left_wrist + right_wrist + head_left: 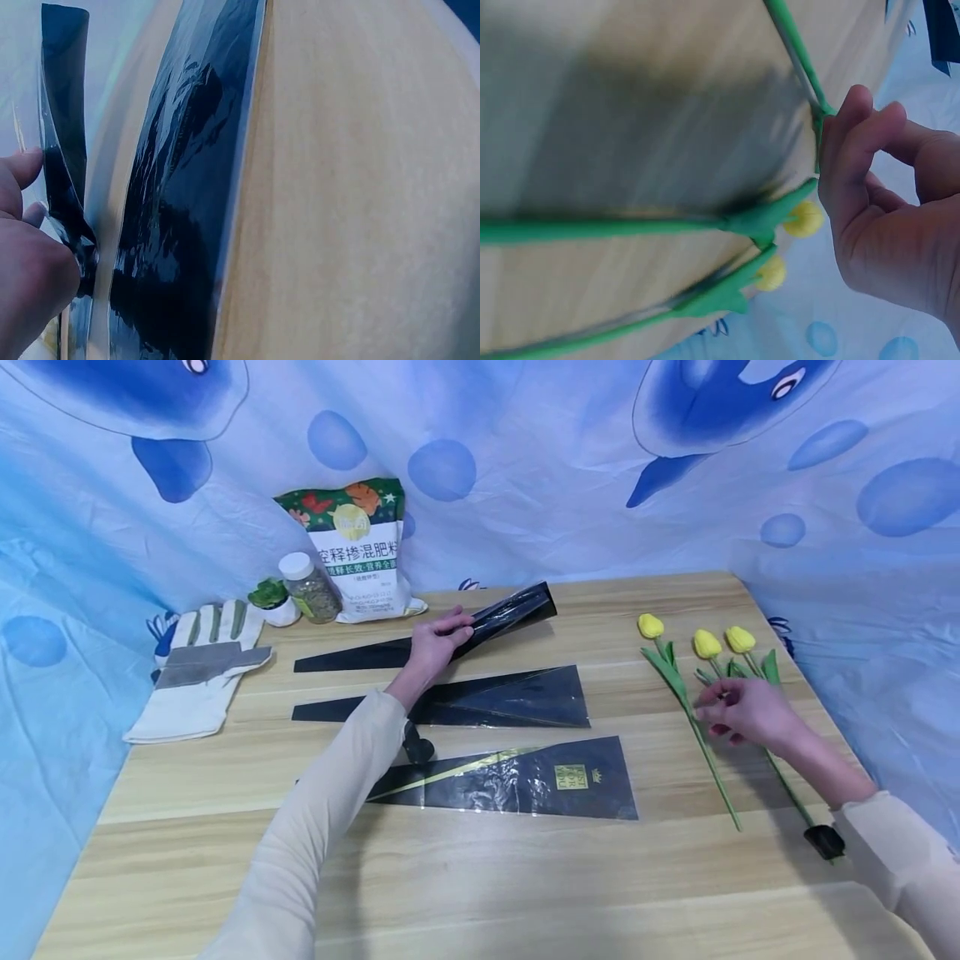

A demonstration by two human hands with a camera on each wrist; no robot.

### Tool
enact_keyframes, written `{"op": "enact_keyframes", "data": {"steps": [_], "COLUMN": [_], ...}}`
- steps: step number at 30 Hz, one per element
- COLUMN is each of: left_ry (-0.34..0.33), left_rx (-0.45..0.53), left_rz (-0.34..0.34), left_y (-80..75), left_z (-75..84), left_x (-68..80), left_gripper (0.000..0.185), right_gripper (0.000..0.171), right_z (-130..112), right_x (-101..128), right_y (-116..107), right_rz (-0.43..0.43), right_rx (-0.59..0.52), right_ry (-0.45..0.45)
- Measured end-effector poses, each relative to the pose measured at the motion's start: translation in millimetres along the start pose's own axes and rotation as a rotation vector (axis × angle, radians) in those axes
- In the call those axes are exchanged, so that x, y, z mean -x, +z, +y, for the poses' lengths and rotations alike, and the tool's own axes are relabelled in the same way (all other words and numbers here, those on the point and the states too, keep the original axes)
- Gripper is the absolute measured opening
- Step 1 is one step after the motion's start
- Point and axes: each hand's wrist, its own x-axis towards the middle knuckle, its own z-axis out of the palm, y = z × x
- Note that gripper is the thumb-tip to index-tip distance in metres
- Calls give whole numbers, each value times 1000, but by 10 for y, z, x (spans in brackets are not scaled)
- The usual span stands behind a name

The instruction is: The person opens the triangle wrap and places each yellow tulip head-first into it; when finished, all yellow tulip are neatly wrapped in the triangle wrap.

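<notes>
In the head view, my left hand (438,643) holds a black flower sleeve (517,610) at the back, its wide end rounded and raised off the table. The left wrist view shows thumb and finger at the edge of this sleeve (64,97). Two more tapered sleeves lie flat in front: a middle one (517,693) and a near one (525,781) with gold print. My right hand (746,710), fingers loosely bent, hovers among yellow tulips on the right. Its fingertips are close to the left tulip's stem (701,739); in the right wrist view nothing shows gripped. Two other tulips (707,644) lie beneath it.
A fertilizer bag (367,564), a white-lidded jar (313,593) and a small potted succulent (273,602) stand at the back left. Work gloves (198,668) lie at the left edge. A blue patterned cloth (525,460) hangs behind the wooden table (487,885).
</notes>
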Motion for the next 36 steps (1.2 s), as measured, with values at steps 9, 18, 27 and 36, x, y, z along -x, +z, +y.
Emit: {"op": "enact_keyframes", "data": {"steps": [9,18,27,36], "left_ry": [-5,-15,-43,-27], "left_rx": [4,14,23,24], "left_rz": [4,6,10,17], "left_y": [-13,-4,1,-4], "left_z": [-20,-12,-7,-26], "left_x": [-18,-3,8,-3], "left_gripper": [22,23,23,21], "right_gripper": [34,37,32,50], "right_z": [98,109,104,110], "right_x": [-19,-42,-46,-74], "right_y": [143,194,226,190], "right_rz": [34,75,122,34], "right_rx": [-6,92,130,-145], "right_ry": [17,2,-27,62]}}
